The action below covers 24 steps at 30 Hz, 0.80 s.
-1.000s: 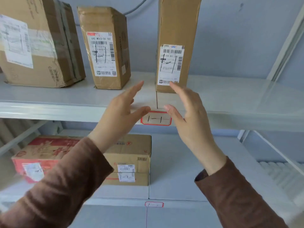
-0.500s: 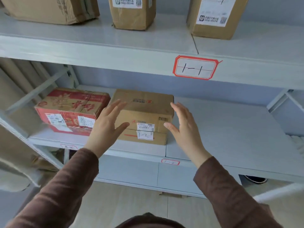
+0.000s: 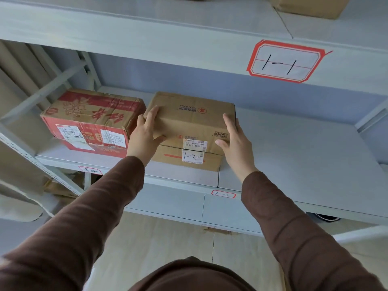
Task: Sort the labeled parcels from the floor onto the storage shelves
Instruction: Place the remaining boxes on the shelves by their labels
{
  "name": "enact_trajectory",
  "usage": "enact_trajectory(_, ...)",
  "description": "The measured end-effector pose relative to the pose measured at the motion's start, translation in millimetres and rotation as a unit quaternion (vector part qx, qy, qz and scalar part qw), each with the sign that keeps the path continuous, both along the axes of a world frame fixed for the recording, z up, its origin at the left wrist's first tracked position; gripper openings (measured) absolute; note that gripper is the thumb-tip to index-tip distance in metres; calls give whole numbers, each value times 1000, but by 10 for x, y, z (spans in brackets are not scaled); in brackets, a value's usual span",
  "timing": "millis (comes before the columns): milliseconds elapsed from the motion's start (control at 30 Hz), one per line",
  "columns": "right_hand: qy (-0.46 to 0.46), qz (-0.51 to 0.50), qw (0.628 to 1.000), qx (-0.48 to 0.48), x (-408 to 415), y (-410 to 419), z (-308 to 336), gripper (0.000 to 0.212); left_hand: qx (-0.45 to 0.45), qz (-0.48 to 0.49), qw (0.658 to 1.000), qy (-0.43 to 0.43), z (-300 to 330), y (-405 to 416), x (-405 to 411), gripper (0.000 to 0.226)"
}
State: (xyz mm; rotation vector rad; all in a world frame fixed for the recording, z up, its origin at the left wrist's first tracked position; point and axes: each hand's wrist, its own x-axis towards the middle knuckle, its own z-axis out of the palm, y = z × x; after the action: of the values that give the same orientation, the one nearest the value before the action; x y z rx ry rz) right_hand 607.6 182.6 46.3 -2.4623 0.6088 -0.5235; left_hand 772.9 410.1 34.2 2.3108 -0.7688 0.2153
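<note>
Both hands are on the brown parcel (image 3: 190, 127), which sits on the middle shelf (image 3: 294, 148), just beside the red box (image 3: 92, 120) to its left. The left hand (image 3: 144, 135) clasps the left end, fingers over the top edge, thumb pressed on the front face. The right hand (image 3: 236, 141) clasps the right end likewise. The parcel's long axis runs left to right along the shelf, its "1-2" label (image 3: 192, 157) facing outward. Above, the upper shelf's tag (image 3: 285, 60) reads "1-1".

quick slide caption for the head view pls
Both hands, left hand and right hand, grip a brown cardboard parcel marked 1-2 on the grey metal shelf.
</note>
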Motion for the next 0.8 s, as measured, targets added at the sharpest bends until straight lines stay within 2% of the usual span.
enact_trajectory(433,5,-36,999,-23,254,-370,20,79,-6,-7,1000,4,-95,-482,364,98)
enact_trajectory(667,3,-36,999,-36,244,-375,16,81,-12,-18,1000,6,-95,-459,386,101)
enact_trajectory(800,9,-64,995,-76,224,-296,96,89,-34,-21,999,-5,-42,-345,345,105)
